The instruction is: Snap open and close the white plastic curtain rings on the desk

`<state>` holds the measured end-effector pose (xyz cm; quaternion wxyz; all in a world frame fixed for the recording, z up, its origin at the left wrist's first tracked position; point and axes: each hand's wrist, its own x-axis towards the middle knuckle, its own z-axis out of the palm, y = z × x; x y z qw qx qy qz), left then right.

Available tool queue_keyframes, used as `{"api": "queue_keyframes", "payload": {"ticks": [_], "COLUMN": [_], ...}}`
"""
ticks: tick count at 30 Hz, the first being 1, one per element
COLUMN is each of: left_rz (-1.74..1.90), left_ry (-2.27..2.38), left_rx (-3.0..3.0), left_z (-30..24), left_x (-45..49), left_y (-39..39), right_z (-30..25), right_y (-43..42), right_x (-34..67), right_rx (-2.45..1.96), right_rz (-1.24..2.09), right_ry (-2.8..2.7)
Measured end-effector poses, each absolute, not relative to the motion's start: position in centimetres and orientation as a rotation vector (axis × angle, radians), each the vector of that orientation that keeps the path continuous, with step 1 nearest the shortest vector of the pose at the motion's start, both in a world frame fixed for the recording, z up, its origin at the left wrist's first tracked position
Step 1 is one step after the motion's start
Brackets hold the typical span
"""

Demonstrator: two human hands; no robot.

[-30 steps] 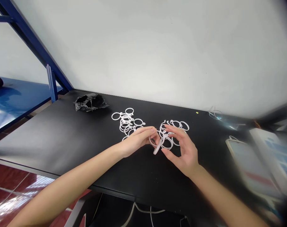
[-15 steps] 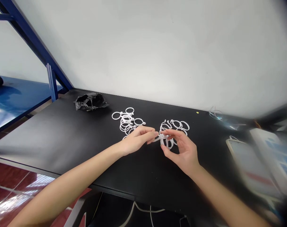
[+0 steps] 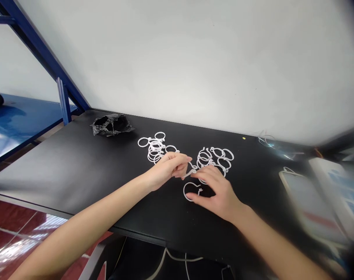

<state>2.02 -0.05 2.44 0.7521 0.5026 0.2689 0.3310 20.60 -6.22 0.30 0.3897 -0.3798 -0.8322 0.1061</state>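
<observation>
My left hand is closed on a white plastic ring, which looks like a curtain ring; its free ends stick out to the right of my fingers. Just right of it is my right hand, thumb and fingers apart. The fingertips of that hand reach the end of the held ring; whether they grip it cannot be seen. Below, another ring lies unclasped on the table, with my right thumb over its lower edge. Several closed rings are heaped behind my left hand. More rings, some unclasped, are behind my right hand.
The black table meets a white wall. A crumpled black plastic bag sits at the back left. On the right are a blurred phone-like object, a white box and a clear plastic wrapper.
My right hand has moved down and towards me from the right-hand rings, its thumb spreading away from the fingers. An unclasped ring now shows separately below my hands. The left hand has barely moved.
</observation>
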Motion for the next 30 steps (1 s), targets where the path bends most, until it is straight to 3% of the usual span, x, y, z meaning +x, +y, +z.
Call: {"api": "queue_keyframes", "payload": {"ticks": [3,13,19,24,30], "left_rz": [0.635,0.532,1.005,1.475,1.514], "left_ry": [0.541,0.556,0.757,0.331,0.468], "left_rx": [0.986,0.874,1.48,2.334,2.266], "left_z": [2.3,1.8,1.5,0.5,0.4], "left_x": [2.2,2.7,3.2,2.9,2.9], "left_y": [-0.1,-0.5,-2.4,-3.4,-3.3], "right_z": [0.3,-0.1,0.1,0.8,1.0], "right_y": [-6.3,-6.2,-6.6,-7.7,-8.2], "right_x": [20.9,20.7,19.9,19.9,19.9], "right_rx": [-0.958,-0.828,-0.796,-0.747,-0.691], "right_rz": [0.273,0.22,0.205,0.174,0.13], "right_ry": [-1.831,-1.863,-1.852,-1.858,-1.895]}}
